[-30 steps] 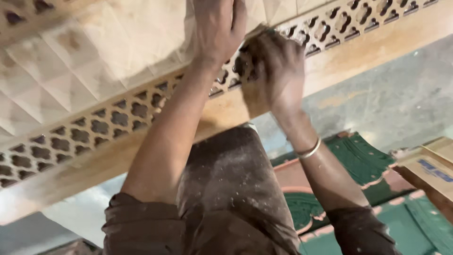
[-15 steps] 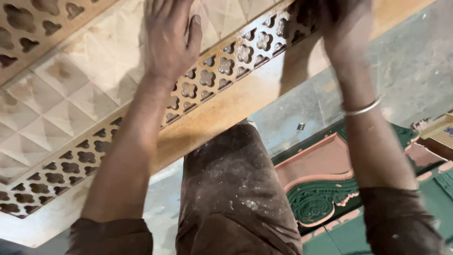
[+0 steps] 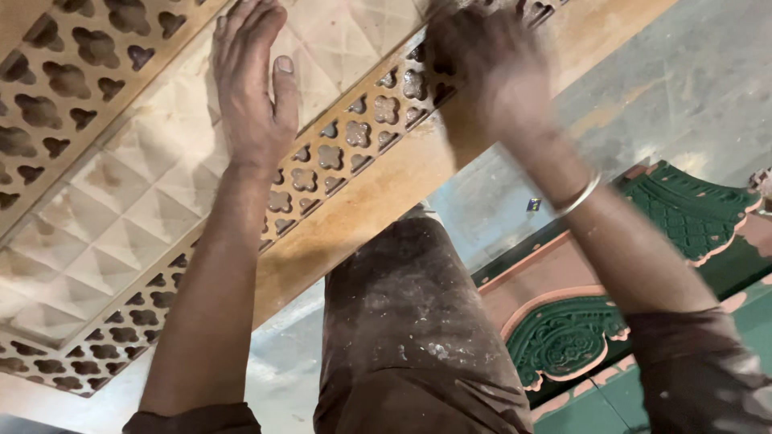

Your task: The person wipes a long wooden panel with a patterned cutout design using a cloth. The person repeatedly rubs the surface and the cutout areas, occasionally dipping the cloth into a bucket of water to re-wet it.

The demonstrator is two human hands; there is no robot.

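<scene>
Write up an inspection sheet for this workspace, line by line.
Surface: carved wooden panel with a pyramid-pattern middle and pierced flower-shaped borders, dusty.
Job's things: the panel only; whether the right hand holds anything is too blurred to tell.
Clutter: nothing seen.
Hands: left hand flat on the panel, fingers spread; right hand at the pierced border, blurred, bangle on the wrist.
Cables: nothing seen.
Surroundings: dusty knee, grey floor, green and pink carved pieces.
</scene>
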